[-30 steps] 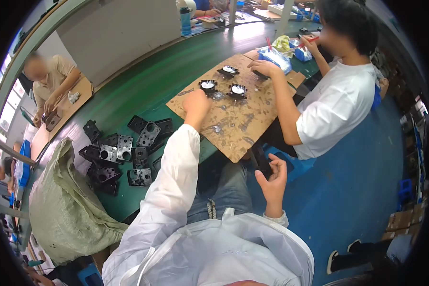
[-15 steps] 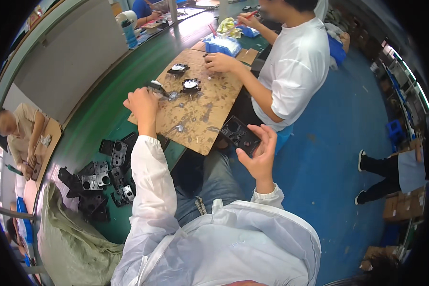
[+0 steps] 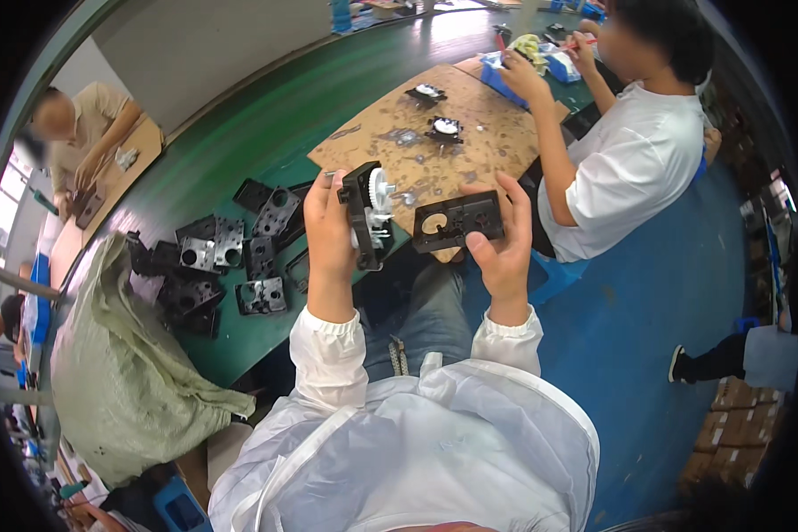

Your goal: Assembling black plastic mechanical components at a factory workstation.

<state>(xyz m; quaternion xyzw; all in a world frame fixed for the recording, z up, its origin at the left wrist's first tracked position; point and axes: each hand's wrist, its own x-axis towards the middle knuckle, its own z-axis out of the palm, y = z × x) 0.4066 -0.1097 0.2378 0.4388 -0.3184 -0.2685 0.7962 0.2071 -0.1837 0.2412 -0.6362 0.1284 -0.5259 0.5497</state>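
My left hand [image 3: 328, 226] grips a black gear assembly [image 3: 361, 215] on edge, its white gears [image 3: 380, 191] facing right. Close by, my right hand [image 3: 504, 248] holds a black plastic housing [image 3: 457, 222] with round openings, thumb on its near face and fingers behind. A small gap parts the two pieces, both raised in front of the stained cardboard sheet [image 3: 350, 146]. Farther back on that sheet rest two more black assemblies with white tops, one nearer [image 3: 444, 130] and one beyond it [image 3: 426, 93].
Black housings [image 3: 226, 244] lie heaped on the green table [image 3: 239, 332] at left, beside a pale green woven sack [image 3: 133, 372]. At right a co-worker in a white shirt [image 3: 634, 168] works over a blue box [image 3: 503, 82]. Another person [image 3: 93, 142] sits far left.
My left hand has lifted the gear assembly off the cardboard and brought it toward me. The right hand has turned the housing beside it. The view has swung left; the co-worker's hands have moved to the box.
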